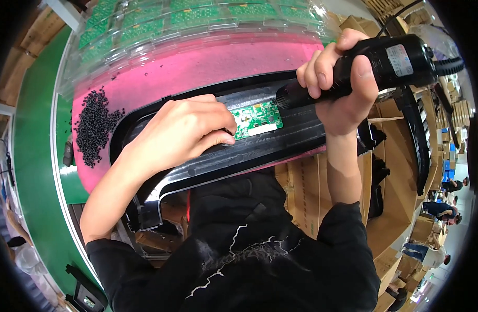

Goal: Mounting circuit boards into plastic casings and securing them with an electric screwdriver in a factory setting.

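A long black plastic housing [197, 165] lies across my front, its hollow side up. Inside it, near the middle, sits a green circuit board [260, 115] with a white connector strip. My left hand [184, 125] is closed at the board's left end, thumb and fingers gripping or pressing that edge. My right hand [343, 86] is wrapped round a black electric screwdriver [380, 61], held slanting down to the left. Its wide nose is at the board's upper right corner; the bit's tip is too small to make out.
A pile of small black screws [94, 127] lies on the pink mat [197, 60] at the left. Clear trays [171, 21] of green boards stand at the back. Cardboard boxes [400, 208] fill the right side. Several people are far off at the right.
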The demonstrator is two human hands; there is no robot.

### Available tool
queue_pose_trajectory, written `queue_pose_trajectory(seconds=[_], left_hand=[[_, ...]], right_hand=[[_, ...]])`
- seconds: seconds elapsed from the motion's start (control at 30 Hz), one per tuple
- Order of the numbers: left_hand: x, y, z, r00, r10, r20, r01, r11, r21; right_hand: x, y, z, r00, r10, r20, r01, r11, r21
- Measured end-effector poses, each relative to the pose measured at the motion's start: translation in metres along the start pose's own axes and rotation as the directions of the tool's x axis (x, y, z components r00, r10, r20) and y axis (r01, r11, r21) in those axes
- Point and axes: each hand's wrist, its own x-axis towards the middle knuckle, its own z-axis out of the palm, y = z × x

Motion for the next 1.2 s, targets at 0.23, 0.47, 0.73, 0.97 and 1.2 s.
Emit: queue_pose_trajectory(seconds=[0.23,0.47,0.73,0.97,1.2], left_hand=[[0.002,0.002,0.004,0.996,-0.068,0.064,0.063,0.996,0.063],[0.011,0.012,-0.003,0.962,-0.217,0.166,0.194,0.97,0.144],[0.009,0.016,-0.003,0.966,-0.207,0.156,0.19,0.975,0.119],[-0.001,0.011,-0.001,0.994,-0.064,0.09,0.048,0.984,0.17],[0.001,0.009,0.001,0.967,0.171,-0.19,-0.162,0.985,0.064]], right_hand=[[0.005,0.005,-0.005,0.999,0.031,-0.043,-0.033,0.999,-0.04],[0.007,0.01,-0.012,0.989,0.138,0.049,-0.129,0.979,-0.156],[0.004,0.01,-0.001,0.982,0.185,0.036,-0.172,0.957,-0.235],[-0.004,-0.012,0.013,0.99,0.059,0.125,-0.076,0.989,0.13],[-0.002,-0.043,0.035,0.962,-0.058,0.268,-0.025,0.955,0.296]])
